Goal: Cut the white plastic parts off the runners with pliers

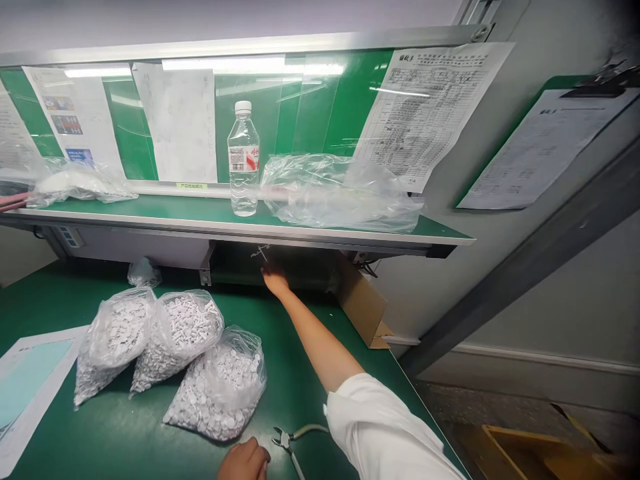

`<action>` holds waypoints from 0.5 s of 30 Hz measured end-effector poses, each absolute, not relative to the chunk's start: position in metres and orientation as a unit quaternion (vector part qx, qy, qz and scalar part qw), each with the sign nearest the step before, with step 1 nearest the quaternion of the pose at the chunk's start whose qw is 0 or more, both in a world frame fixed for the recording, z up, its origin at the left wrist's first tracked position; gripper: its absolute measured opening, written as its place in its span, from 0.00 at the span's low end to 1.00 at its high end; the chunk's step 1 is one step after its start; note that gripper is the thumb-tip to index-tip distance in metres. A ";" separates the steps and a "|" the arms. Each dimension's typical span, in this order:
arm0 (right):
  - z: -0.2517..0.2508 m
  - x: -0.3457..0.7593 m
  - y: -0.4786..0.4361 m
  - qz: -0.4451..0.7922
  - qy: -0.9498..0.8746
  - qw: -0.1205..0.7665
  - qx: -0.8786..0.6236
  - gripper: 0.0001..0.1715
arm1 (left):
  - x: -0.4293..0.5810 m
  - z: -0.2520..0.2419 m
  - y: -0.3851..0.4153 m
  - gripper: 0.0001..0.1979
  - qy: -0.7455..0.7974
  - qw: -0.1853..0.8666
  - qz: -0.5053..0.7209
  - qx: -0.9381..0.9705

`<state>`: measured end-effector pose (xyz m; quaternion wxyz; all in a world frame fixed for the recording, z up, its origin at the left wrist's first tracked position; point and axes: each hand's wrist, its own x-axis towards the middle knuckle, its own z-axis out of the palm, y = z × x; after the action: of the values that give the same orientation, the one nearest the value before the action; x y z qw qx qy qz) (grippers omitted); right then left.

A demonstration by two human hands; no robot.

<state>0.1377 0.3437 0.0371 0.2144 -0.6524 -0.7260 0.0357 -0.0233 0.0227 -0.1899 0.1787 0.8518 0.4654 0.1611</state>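
My right hand (276, 279) reaches far forward under the shelf, at the end of a stretched arm in a white sleeve. Its fingers are closed on a thin white branched piece (261, 253), which looks like a plastic sprue. At the bottom edge, my left hand (245, 460) rests on the green table with its fingers curled in; whatever is inside them is hidden. Just right of it lie cutting pliers (284, 440), their jaws apart. A clear bag of small white pieces (220, 390) sits in front of my left hand.
Two more bags of small white parts, one left (117, 333) and one middle (183, 327), stand beside the first. A cardboard piece (364, 303) leans at the right under the shelf (200, 223). The shelf carries a water bottle (243, 163) and clear plastic bags (340, 193). Papers (37, 380) lie left.
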 end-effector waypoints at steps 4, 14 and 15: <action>0.030 0.152 0.281 0.060 -0.740 0.224 -0.631 0.29 | -0.025 -0.156 0.013 0.12 0.466 0.190 0.214 0.837; -0.041 0.179 0.050 0.253 -0.773 0.292 -0.503 0.28 | -0.035 -0.107 0.000 0.20 0.531 0.240 0.336 0.740; -0.047 0.179 0.035 0.259 -0.773 0.296 -0.497 0.27 | -0.036 -0.109 -0.001 0.21 0.533 0.241 0.345 0.734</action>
<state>0.1793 0.0345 -0.0465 0.2960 -0.4972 -0.7733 0.2590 -0.0357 -0.0006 -0.1093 0.2415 0.7341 0.5327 0.3448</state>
